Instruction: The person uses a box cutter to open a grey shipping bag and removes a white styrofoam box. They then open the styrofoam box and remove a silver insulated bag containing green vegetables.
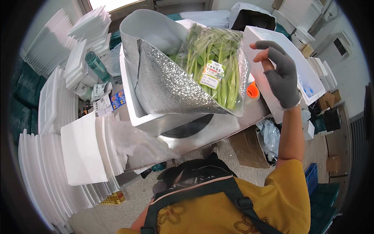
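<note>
My right hand [279,73], in a grey fingerless glove, is raised in front of a white foam box [263,61] with its fingers loosely bent and nothing held. To its left, a clear bag of leafy green vegetables [225,55] with a printed label leans in a silver foil-bubble liner bag [166,79]. The liner's mouth gapes, and it sits inside another white foam box [152,121] on the table. An orange tape dispenser [252,90] lies between the vegetables and the right-hand box. Low by my waist, my left hand [159,187] is mostly hidden by the apron.
A round black disc [190,128] lies under the near foam box on the metal table [230,125]. Stacked white sheets [83,152], foam lids [46,175] and a teal bottle [97,66] stand left. Below right is a cardboard box [248,150] holding plastic.
</note>
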{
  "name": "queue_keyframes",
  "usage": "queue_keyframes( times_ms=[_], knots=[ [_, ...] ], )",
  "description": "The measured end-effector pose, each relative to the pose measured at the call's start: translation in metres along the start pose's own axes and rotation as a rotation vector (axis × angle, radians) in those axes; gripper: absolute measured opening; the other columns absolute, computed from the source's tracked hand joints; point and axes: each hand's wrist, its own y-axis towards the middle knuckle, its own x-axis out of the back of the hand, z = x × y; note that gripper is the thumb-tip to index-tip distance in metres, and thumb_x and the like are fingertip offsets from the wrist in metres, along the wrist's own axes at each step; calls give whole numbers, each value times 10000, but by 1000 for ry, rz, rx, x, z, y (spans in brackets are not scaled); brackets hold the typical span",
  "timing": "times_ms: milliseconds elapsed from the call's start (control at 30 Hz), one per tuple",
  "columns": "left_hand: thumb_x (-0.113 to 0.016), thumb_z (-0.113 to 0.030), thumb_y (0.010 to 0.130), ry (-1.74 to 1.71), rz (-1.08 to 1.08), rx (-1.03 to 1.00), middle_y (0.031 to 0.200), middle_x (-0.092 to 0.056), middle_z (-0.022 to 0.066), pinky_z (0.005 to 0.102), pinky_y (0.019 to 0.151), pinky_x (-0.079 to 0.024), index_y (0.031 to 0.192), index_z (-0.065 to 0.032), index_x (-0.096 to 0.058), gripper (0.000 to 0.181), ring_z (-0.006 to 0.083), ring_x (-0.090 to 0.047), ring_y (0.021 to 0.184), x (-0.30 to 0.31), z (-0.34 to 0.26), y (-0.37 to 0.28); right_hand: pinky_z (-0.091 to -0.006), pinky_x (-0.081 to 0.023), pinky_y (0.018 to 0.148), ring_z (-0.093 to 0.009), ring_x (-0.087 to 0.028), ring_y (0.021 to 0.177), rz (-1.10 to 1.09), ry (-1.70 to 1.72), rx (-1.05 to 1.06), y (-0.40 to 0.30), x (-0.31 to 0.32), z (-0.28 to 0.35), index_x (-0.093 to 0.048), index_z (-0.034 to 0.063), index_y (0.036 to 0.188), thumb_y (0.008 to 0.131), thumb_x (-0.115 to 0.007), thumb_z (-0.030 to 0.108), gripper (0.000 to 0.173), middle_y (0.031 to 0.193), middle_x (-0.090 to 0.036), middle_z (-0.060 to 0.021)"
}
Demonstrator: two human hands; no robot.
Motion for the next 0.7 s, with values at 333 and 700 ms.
queue_keyframes(
  times_ms=[333,700],
  knots=[
    [-502,-413,925,-402,-164,-34,1065,-635,159,424,821,-513,1220,-147,-539,399,353,-633,1034,-1,0,-132,-344,-492,827,-271,-639,959,24,-137,91,-55,41,41,-626,-3,839,755,-541,-46,127,1080,-651,-164],
    [-561,-324,899,-375,-40,-174,1026,-674,223,408,825,-501,1129,-75,-646,349,400,-643,980,-52,-27,-144,-366,-471,853,-295,-618,923,83,-12,-63,-132,72,19,-634,18,840,747,-550,-30,134,1040,-665,-133]
  ],
)
